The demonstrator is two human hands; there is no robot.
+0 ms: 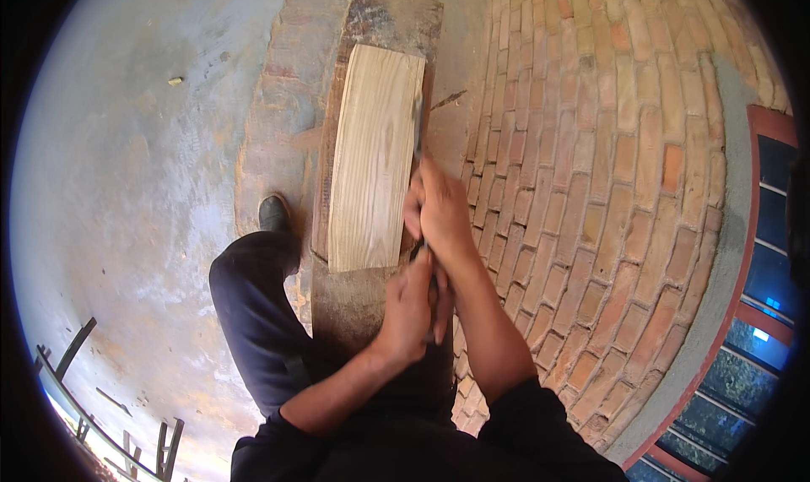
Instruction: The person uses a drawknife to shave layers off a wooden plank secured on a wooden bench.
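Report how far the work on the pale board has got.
Done: the pale board lies flat on the dark bench. In hand: the right hand and left hand hold a dark tool along its right edge. Left: no shavings or cut visible, so apparently most of it.

A pale, rectangular wooden board (374, 157) with visible grain lay flat on a darker, worn plank. A slim dark metal tool (418, 132) stood along the board's right edge.
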